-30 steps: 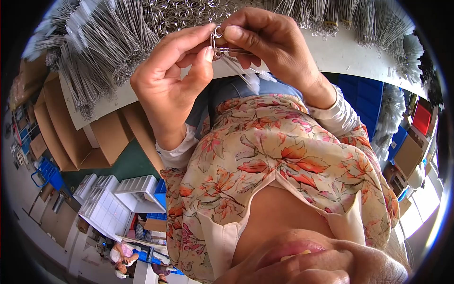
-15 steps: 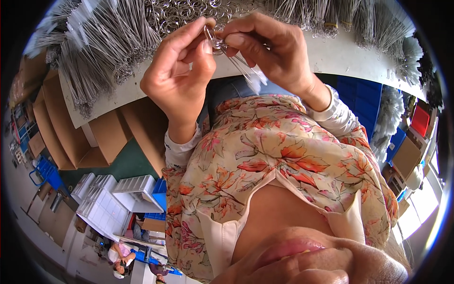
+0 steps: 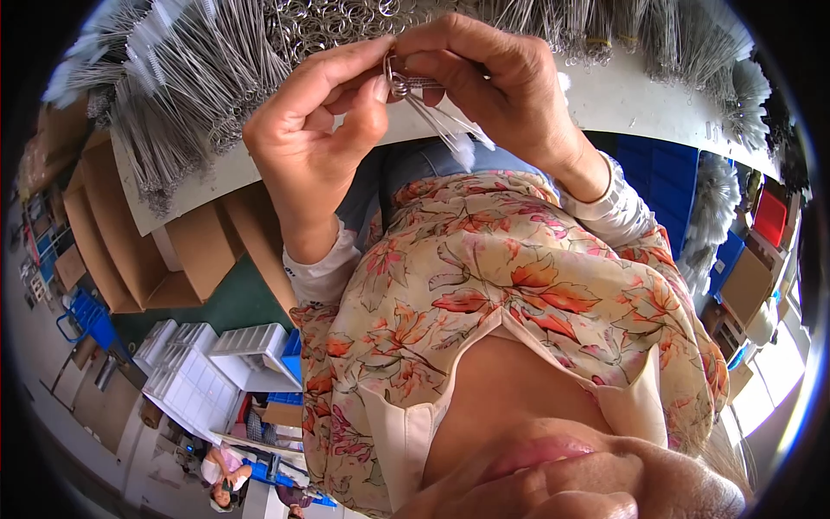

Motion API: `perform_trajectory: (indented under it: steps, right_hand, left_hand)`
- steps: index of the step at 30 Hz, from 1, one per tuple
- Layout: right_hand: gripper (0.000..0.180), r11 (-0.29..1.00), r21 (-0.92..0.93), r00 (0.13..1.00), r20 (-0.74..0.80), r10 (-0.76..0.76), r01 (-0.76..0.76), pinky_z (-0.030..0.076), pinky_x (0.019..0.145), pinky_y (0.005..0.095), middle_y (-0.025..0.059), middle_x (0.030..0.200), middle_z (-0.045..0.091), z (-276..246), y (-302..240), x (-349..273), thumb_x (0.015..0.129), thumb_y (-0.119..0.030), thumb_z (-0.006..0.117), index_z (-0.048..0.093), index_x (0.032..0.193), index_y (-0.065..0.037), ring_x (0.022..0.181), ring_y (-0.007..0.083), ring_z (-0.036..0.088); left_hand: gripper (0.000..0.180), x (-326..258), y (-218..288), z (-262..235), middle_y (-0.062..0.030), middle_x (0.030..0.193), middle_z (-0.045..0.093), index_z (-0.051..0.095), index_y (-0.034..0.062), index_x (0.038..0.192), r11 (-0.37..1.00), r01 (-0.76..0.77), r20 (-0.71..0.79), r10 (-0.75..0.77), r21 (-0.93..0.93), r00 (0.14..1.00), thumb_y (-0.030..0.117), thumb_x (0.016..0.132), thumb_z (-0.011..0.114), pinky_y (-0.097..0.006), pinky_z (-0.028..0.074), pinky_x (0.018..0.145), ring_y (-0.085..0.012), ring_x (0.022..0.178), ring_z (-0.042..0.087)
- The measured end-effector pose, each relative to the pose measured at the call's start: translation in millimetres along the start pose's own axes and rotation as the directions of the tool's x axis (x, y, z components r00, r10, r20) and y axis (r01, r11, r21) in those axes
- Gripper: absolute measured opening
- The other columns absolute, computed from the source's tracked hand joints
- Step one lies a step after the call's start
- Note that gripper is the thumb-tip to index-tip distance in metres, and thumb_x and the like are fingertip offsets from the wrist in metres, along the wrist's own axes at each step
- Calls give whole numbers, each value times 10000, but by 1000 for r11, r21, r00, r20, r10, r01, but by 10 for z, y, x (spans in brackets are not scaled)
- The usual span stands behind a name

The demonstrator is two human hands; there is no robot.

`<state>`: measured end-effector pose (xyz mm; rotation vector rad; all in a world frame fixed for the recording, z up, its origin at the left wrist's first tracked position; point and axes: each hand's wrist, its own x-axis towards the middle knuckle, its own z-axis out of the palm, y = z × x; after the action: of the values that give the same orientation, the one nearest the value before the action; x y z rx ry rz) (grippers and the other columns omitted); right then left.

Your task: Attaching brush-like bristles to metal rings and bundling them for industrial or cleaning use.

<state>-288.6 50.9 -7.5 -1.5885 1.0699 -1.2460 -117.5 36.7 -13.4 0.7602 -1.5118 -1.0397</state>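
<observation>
Above the near edge of the table, both my hands meet in front of me. My left hand (image 3: pixel 316 138) is closed, thumb and forefinger pinching a small metal split ring (image 3: pixel 388 71). From the ring hang several thin wire brushes (image 3: pixel 432 121) with white bristle tips, slanting down to the right. My right hand (image 3: pixel 506 91) is closed at the ring's right side, its fingers on a twisted wire stem (image 3: pixel 422 83) of a brush. A white tip (image 3: pixel 564 80) shows beyond that hand. The fingers hide part of the ring.
A heap of metal rings (image 3: pixel 333 24) lies on the white table (image 3: pixel 635 99). Bundles of wire brushes flank it, left (image 3: pixel 203 73) and right (image 3: pixel 596 26). Open cardboard boxes (image 3: pixel 194 246) and white plastic crates (image 3: pixel 186 381) stand at left. A person (image 3: pixel 223 471) is farther off.
My left hand has shifted slightly left and its wrist lower. The right fingers have closed in over the ring, and a twisted wire stem now shows beside it.
</observation>
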Motion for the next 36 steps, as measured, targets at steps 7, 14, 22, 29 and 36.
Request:
perform_trajectory:
  steps: [7,14,22,29,36]
  right_hand:
    - [94,988,-137,994,-70,-86,75,509,564,245,81,714,651,1,-52,-41,854,-10,596,634,940,-17,642,119,643]
    - [110,993,-57,994,-9,-105,104,520,592,253,76,735,659,-38,-53,-48,851,-12,597,639,950,-34,683,119,654]
    - [146,986,44,968,202,146,-158,426,546,185,-13,770,629,-277,-131,-96,893,-114,601,614,1011,-28,624,35,532]
    - [159,933,188,935,240,260,-308,399,500,171,8,762,627,-235,-12,54,891,-150,615,614,984,-21,615,30,532]
    - [154,934,191,921,312,233,-301,369,486,161,8,765,629,-180,-119,30,892,-137,611,613,995,-22,595,21,499]
  left_hand:
    - [245,25,121,-26,-87,917,659,643,-74,1030,984,177,81,-175,-20,981,-88,787,613,-194,507,720,-85,789,619]
    - [247,48,87,-48,-85,903,657,633,-77,1045,976,208,142,-197,-61,970,-71,800,601,-208,515,721,-90,775,621]
    - [141,125,161,-26,-23,813,602,641,-21,1001,987,151,272,-162,60,949,39,880,598,-194,492,631,-76,706,583]
    - [146,172,-93,-70,-5,781,597,628,25,1021,650,530,283,-453,-544,846,96,905,573,-186,354,479,-27,537,429]
    - [141,79,285,-176,-11,715,585,612,30,1017,921,357,219,-384,156,897,109,919,550,-175,358,445,-22,518,432]
